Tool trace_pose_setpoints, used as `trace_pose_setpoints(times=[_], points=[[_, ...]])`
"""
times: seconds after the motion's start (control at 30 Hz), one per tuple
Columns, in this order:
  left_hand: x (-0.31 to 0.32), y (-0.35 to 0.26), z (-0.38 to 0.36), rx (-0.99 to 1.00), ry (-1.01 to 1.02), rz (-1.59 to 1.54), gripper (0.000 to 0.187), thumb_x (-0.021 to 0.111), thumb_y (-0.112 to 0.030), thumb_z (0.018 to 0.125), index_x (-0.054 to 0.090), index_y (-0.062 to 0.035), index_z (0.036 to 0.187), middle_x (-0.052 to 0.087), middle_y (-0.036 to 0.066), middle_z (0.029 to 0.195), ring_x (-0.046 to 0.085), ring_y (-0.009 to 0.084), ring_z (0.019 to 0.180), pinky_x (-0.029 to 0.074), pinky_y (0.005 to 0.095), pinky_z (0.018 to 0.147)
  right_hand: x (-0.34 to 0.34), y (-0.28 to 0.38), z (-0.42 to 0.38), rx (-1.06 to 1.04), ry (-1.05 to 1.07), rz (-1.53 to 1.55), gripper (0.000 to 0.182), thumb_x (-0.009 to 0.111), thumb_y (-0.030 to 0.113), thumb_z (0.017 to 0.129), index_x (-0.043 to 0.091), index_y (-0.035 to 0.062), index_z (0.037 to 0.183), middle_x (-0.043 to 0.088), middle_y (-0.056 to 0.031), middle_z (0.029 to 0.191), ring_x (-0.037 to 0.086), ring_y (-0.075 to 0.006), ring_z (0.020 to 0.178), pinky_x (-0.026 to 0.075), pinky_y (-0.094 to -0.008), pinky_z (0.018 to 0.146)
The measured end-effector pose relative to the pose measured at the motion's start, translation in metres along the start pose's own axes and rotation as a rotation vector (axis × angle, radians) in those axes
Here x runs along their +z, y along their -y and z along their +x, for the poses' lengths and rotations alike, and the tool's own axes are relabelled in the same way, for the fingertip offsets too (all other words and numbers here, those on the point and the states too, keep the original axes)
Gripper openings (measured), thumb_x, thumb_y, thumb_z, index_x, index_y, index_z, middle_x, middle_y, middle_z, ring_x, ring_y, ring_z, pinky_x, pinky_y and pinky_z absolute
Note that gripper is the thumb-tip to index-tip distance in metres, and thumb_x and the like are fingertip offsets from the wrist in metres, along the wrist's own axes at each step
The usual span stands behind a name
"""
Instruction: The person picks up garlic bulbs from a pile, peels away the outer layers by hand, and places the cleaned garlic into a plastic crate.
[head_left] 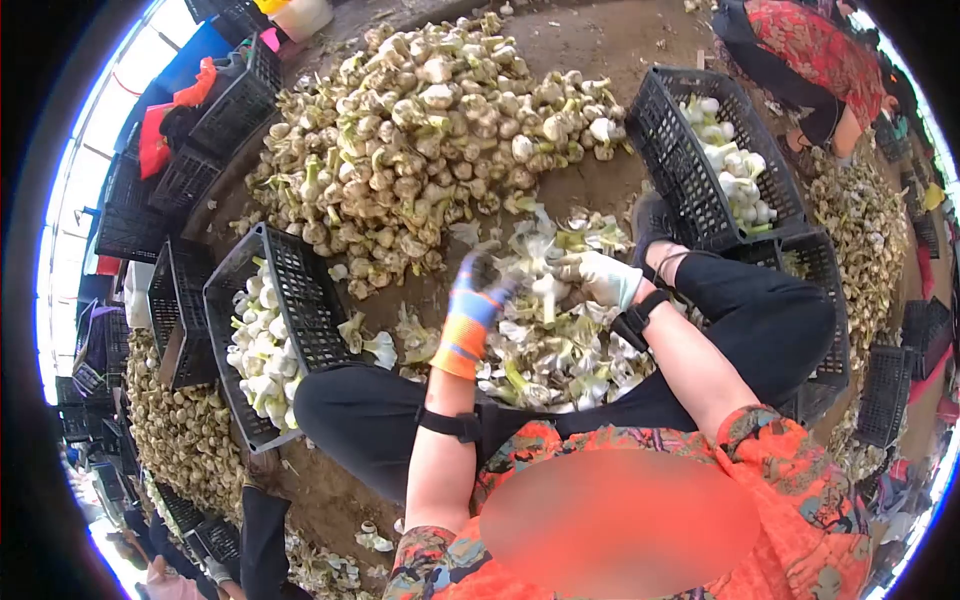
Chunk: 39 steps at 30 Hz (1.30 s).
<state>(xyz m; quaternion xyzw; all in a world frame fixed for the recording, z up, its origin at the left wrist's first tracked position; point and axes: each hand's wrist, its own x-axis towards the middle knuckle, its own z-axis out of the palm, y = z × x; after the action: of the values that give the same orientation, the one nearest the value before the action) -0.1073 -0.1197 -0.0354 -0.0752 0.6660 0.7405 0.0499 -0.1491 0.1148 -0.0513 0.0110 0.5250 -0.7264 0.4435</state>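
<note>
A white, stemmed garlic bulb (547,286) sits between the orange-and-blue-gloved left grip (474,305), spread, and white-gloved right grip (606,278), closure unclear; flanking black plastic crates (312,300) hold clean white bulbs (262,345).

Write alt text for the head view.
A striped-gloved left hand and white-gloved right hand flank a garlic bulb over loose peelings. Beyond them lies a heap of brownish garlic, with black crates of whiter bulbs on either side.

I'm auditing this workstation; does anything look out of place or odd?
Yes: the left hand wears an orange-and-blue glove, the right hand a whitish one, so they look mismatched. Garlic skins lie strewn below.
</note>
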Motion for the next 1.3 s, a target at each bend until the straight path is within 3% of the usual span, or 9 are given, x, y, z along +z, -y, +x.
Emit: trace_pose_setpoints(times=[0.2, 0.33, 0.47, 0.53, 0.6, 0.73, 0.93, 1.07, 1.3], points=[[0.022, -0.04, -0.014, 0.05, 0.182, -0.278, 0.064, 0.072, 0.007, 0.072, 0.042, 0.0013, 0.128, 0.052, 0.012, 0.125, 0.055, 0.0188, 0.109, 0.048, 0.0325, 0.092, 0.062, 0.067, -0.023, -0.277, 0.22, 0.223, 0.06, 0.054, 0.053, 0.086, 0.049, 0.0066, 0.124, 0.059, -0.0066, 0.115, 0.059, -0.0218, 0.102, 0.053, -0.0421, 0.076], [0.023, -0.055, -0.021, 0.071, 0.142, -0.515, 0.055, 0.063, 0.004, 0.08, 0.041, -0.0019, 0.13, 0.052, 0.012, 0.125, 0.055, 0.0229, 0.111, 0.048, 0.0367, 0.093, 0.088, 0.082, -0.032, -0.566, -0.125, -0.364, 0.044, 0.061, 0.033, 0.088, 0.055, 0.0017, 0.118, 0.061, -0.0058, 0.109, 0.058, -0.0138, 0.097, 0.051, -0.0316, 0.073], [0.026, -0.072, -0.03, 0.021, 0.211, -0.968, 0.047, 0.052, -0.025, 0.093, 0.039, -0.0041, 0.132, 0.043, 0.016, 0.134, 0.045, 0.0338, 0.122, 0.036, 0.0513, 0.104, 0.055, 0.054, -0.012, -0.298, -0.432, -0.181, 0.032, 0.059, 0.017, 0.086, 0.059, 0.0015, 0.114, 0.067, -0.0095, 0.092, 0.061, -0.0181, 0.083, 0.049, -0.0306, 0.073], [0.023, -0.076, -0.029, -0.009, 0.309, -1.146, 0.052, 0.049, -0.034, 0.092, 0.039, -0.0035, 0.132, 0.041, 0.019, 0.136, 0.042, 0.0373, 0.124, 0.029, 0.0536, 0.107, 0.054, 0.05, -0.023, -0.275, -0.536, -1.276, 0.032, 0.058, 0.019, 0.084, 0.061, 0.004, 0.112, 0.067, -0.0187, 0.089, 0.064, -0.0246, 0.077, 0.049, -0.0334, 0.069], [0.025, -0.086, -0.031, 0.004, 0.274, -1.182, 0.049, 0.049, -0.035, 0.092, 0.042, -0.0025, 0.129, 0.05, 0.018, 0.128, 0.045, 0.0358, 0.121, 0.03, 0.053, 0.106, 0.061, 0.051, -0.023, -0.189, -0.444, -0.817, 0.03, 0.059, 0.019, 0.084, 0.062, 0.0044, 0.111, 0.068, -0.0139, 0.086, 0.064, -0.0206, 0.078, 0.049, -0.0318, 0.068], [0.044, -0.068, -0.029, 0.108, 0.044, -0.666, 0.037, 0.048, -0.021, 0.095, 0.045, -0.0053, 0.129, 0.054, 0.01, 0.121, 0.052, 0.022, 0.11, 0.041, 0.0335, 0.097, 0.112, 0.078, -0.04, -0.326, 0.093, 0.268, 0.047, 0.063, 0.013, 0.082, 0.05, 0.0015, 0.126, 0.058, -0.0066, 0.11, 0.057, -0.0107, 0.097, 0.05, -0.0274, 0.077], [0.037, -0.058, -0.009, 0.279, -0.098, -0.294, 0.045, 0.066, 0.006, 0.078, 0.05, -0.0013, 0.119, 0.057, 0.01, 0.111, 0.057, 0.0161, 0.1, 0.047, 0.0295, 0.089, 0.078, 0.065, -0.033, -0.806, -0.523, -0.997, 0.057, 0.063, 0.006, 0.074, 0.045, -0.0005, 0.128, 0.055, -0.0182, 0.116, 0.056, -0.0285, 0.104, 0.045, -0.0352, 0.089], [0.042, -0.07, -0.011, 0.408, -0.124, 0.47, 0.031, 0.073, -0.001, 0.075, 0.062, 0.0016, 0.103, 0.065, 0.007, 0.097, 0.063, 0.0132, 0.085, 0.051, 0.0265, 0.079, 0.076, 0.071, -0.044, -0.631, -0.507, -1.118, 0.053, 0.06, 0.004, 0.072, 0.048, -0.0005, 0.123, 0.054, -0.0227, 0.105, 0.054, -0.0379, 0.095, 0.045, -0.0417, 0.082], [0.047, -0.076, -0.019, 0.404, -0.134, 0.61, 0.024, 0.075, -0.012, 0.072, 0.067, -0.003, 0.092, 0.067, 0.011, 0.084, 0.067, 0.0195, 0.076, 0.052, 0.0287, 0.065, 0.069, 0.053, -0.036, -0.709, -0.572, -1.134, 0.055, 0.058, 0.006, 0.073, 0.044, -0.0007, 0.126, 0.053, -0.0236, 0.103, 0.053, -0.0393, 0.092, 0.044, -0.044, 0.081]])
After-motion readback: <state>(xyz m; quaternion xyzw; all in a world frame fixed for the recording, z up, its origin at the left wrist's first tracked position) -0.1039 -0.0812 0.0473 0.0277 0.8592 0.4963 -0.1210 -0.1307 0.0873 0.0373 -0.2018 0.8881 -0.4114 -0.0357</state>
